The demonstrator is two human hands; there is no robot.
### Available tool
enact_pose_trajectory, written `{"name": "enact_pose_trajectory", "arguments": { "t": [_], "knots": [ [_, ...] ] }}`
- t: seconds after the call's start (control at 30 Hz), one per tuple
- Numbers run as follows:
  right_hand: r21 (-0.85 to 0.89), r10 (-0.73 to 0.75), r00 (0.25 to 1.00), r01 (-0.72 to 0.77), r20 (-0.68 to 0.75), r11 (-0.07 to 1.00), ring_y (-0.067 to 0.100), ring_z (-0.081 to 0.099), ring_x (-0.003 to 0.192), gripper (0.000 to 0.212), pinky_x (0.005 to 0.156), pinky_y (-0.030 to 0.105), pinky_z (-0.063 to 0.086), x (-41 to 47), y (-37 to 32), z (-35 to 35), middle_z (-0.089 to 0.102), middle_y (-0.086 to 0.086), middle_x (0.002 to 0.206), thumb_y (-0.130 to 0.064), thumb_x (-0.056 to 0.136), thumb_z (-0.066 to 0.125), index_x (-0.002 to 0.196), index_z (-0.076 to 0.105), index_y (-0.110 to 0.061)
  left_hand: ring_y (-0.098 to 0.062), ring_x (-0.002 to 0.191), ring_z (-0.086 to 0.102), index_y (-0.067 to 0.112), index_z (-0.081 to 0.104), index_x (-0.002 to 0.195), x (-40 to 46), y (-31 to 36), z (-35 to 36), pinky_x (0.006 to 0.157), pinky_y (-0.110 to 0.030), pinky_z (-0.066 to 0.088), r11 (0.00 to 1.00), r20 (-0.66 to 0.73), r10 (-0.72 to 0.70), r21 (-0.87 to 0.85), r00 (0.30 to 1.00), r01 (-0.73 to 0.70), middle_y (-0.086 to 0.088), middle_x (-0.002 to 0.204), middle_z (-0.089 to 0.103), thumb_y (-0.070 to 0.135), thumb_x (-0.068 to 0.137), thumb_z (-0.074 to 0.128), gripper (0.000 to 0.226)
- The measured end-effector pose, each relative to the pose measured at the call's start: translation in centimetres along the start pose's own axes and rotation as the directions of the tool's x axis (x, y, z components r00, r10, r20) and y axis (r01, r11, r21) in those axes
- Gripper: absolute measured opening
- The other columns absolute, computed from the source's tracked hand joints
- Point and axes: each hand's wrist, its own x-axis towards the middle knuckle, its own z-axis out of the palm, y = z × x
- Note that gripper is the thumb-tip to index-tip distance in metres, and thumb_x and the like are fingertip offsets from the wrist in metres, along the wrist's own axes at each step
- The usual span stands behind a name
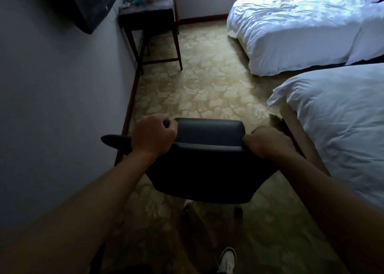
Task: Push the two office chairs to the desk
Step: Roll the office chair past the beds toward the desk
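A dark office chair [207, 159] sits in the lower middle of the frame, seen from behind and above, its backrest top edge running across between the two hands. The left hand [152, 136] is curled over the left corner of the backrest top, fingers wrapped to the front side, thumb side toward the viewer. The right hand [268, 141] grips the right corner of the same edge, its fingers folded over the top and mostly hidden in shadow. Both forearms reach in from the bottom corners of the frame. An armrest [115, 141] juts out to the left just beside the left wrist, close to the wall [52, 107]. Below the backrest, part of the wheeled base [188, 206] shows on the patterned carpet [197, 86].

The desk [149, 20] stands in the upper middle-left of the frame against the wall, well apart from the chair, with open carpet between them. A dark television [89, 1] hangs on the wall at upper left. Two beds with white bedding fill the right side: one bed [301, 28] at upper right, the nearer bed [336, 118] just beside the right hand. A white shoe [227, 260] shows at the bottom edge.
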Motion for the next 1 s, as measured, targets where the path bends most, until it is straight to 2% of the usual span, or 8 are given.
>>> {"name": "enact_pose_trajectory", "arguments": {
  "t": [0.07, 0.23, 0.37, 0.5, 0.67, 0.8, 0.93, 1.0],
  "knots": [
    [0.003, -0.01, 1.0, 0.01, 0.006, 1.0, 0.021, 0.059, 0.068, 0.031, 0.057, 0.029, 0.037, 3.0, -1.1, -0.3, 0.062, 0.003, 0.075, -0.046, 0.079, 0.045, 0.079, 0.062, -0.02, -0.01, 0.042, 0.039, 0.022, 0.034, 0.046, 2.9, -0.7, 0.9, 0.048, -0.026, 0.027, 1.0, 0.004, 0.021, 0.014, 1.0, -0.021, 0.01, 0.044, 0.038, 0.027, 0.082, 0.055, 0.042],
    [-0.019, -0.078, 0.997, 0.078, 0.014, 0.997, 0.018, 0.057, 0.068, 0.034, 0.054, 0.029, 0.032, 10.7, -4.0, -1.3, 0.062, 0.001, 0.076, -0.049, 0.08, 0.04, 0.079, 0.061, -0.023, -0.028, 0.049, 0.049, 0.022, 0.037, 0.048, 11.0, -2.7, 3.3, 0.051, -0.031, 0.041, 0.998, 0.029, 0.03, 0.054, 0.999, -0.032, 0.008, 0.047, 0.04, 0.037, 0.079, 0.046, 0.037],
    [-0.018, -0.131, 0.991, 0.131, -0.009, 0.991, 0.013, 0.055, 0.065, 0.032, 0.053, 0.028, 0.028, 16.1, -6.2, -2.0, 0.059, -0.004, 0.073, -0.051, 0.083, 0.036, 0.077, 0.056, -0.026, -0.024, 0.044, 0.041, 0.025, 0.029, 0.047, 16.8, -4.3, 5.2, 0.048, -0.03, 0.038, 0.997, -0.008, 0.065, 0.042, 0.998, -0.064, 0.011, 0.045, 0.032, 0.034, 0.081, 0.049, 0.04],
    [-0.005, -0.148, 0.987, 0.148, -0.057, 0.989, 0.01, 0.052, 0.065, 0.038, 0.054, 0.027, 0.028, 20.5, -8.3, -2.3, 0.058, -0.007, 0.074, -0.056, 0.085, 0.033, 0.081, 0.058, -0.028, -0.015, 0.042, 0.04, 0.022, 0.035, 0.049, 22.3, -6.3, 6.8, 0.047, -0.027, 0.033, 0.998, -0.019, 0.068, 0.013, 0.998, -0.068, 0.01, 0.045, 0.037, 0.034, 0.082, 0.049, 0.038],
    [0.007, -0.228, 0.925, 0.241, -0.305, 0.97, 0.005, 0.048, 0.048, 0.046, 0.047, 0.022, 0.026, 24.6, -12.8, -2.7, 0.052, -0.009, 0.054, -0.059, 0.083, 0.028, 0.061, 0.051, -0.027, -0.019, 0.047, 0.044, 0.023, 0.033, 0.047, 29.5, -9.3, 8.3, 0.05, -0.027, 0.031, 0.999, -0.019, 0.034, 0.017, 0.999, -0.033, 0.01, 0.046, 0.038, 0.037, 0.08, 0.049, 0.039],
    [-0.037, -0.32, 0.837, 0.34, -0.444, 0.94, 0.004, 0.045, 0.043, 0.043, 0.043, 0.019, 0.025, 27.3, -16.5, -2.4, 0.051, -0.01, 0.051, -0.05, 0.089, 0.034, 0.06, 0.053, -0.025, -0.014, 0.046, 0.04, 0.027, 0.031, 0.045, 35.4, -11.8, 9.1, 0.05, -0.026, 0.026, 0.996, 0.001, 0.079, -0.03, 0.997, -0.079, 0.014, 0.046, 0.036, 0.035, 0.08, 0.05, 0.041],
    [-0.035, -0.237, 0.848, 0.251, -0.475, 0.967, 0.008, 0.045, 0.043, 0.04, 0.045, 0.021, 0.028, 32.5, -20.3, -2.8, 0.049, -0.008, 0.051, -0.043, 0.087, 0.035, 0.058, 0.051, -0.022, -0.025, 0.052, 0.051, 0.025, 0.036, 0.047, 41.6, -14.5, 10.3, 0.051, -0.032, 0.039, 0.994, 0.038, 0.093, -0.059, 0.995, -0.091, 0.002, 0.051, 0.05, 0.037, 0.081, 0.047, 0.038],
    [-0.037, -0.191, 0.86, 0.198, -0.474, 0.98, 0.008, 0.043, 0.042, 0.035, 0.046, 0.021, 0.026, 35.4, -21.8, -3.4, 0.046, -0.008, 0.048, -0.036, 0.087, 0.043, 0.054, 0.045, -0.022, -0.028, 0.056, 0.054, 0.021, 0.043, 0.05, 44.9, -15.2, 11.2, 0.053, -0.034, 0.042, 0.993, 0.059, 0.101, -0.065, 0.993, -0.097, -0.003, 0.056, 0.057, 0.038, 0.081, 0.045, 0.035]
  ]
}}
